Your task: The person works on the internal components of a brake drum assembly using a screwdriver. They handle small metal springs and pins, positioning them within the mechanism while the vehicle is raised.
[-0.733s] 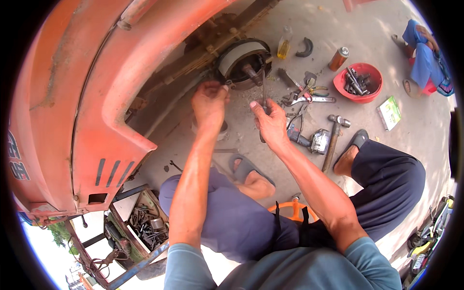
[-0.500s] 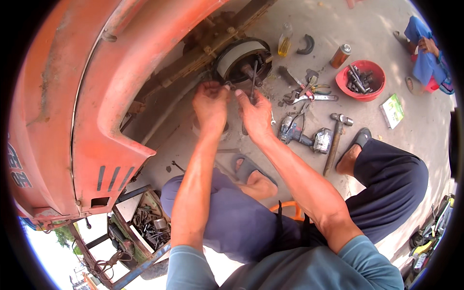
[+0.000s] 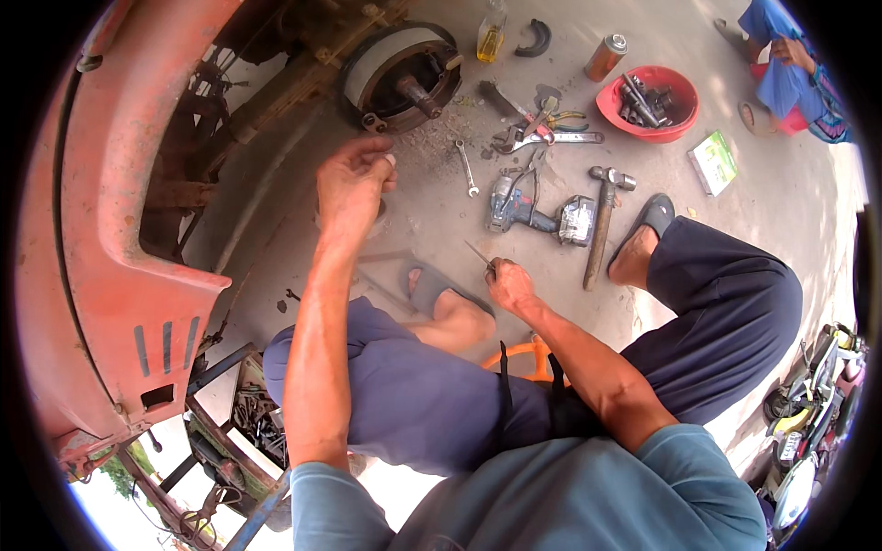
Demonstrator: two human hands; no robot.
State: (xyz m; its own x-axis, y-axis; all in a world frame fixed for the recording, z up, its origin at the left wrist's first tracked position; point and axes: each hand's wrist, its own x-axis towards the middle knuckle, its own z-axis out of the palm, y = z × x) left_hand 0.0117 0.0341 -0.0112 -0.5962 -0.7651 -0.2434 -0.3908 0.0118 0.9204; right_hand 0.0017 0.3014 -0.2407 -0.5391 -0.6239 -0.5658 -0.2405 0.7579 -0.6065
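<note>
My left hand (image 3: 354, 184) is raised just below the wheel brake assembly (image 3: 356, 72), its fingers curled in toward the thumb. Whatever they may pinch is too small to make out. A bare axle stub (image 3: 421, 96) sticks out of the middle of the brake, between curved shoes. Lower and to the right, my right hand (image 3: 512, 285) is closed around a thin-shafted tool (image 3: 478, 253), like a screwdriver. Its shaft points up and left, and the palm hides its other end. Between the hands and the brake lies a small wrench (image 3: 467, 170) on the concrete.
Right of the brake lie an adjustable wrench (image 3: 574, 138), pliers, a cordless impact driver (image 3: 524, 213) and a hammer (image 3: 602, 225). A red bowl (image 3: 634, 129) holds sockets. A bottle (image 3: 491, 41) and a can (image 3: 606, 57) stand behind. An orange vehicle body (image 3: 156, 138) blocks the left. Another person sits far right.
My hands have parted. The right has drawn back from the brake toward my lap with the thin-shafted tool; the left stays by the brake. The whole view has shifted.
</note>
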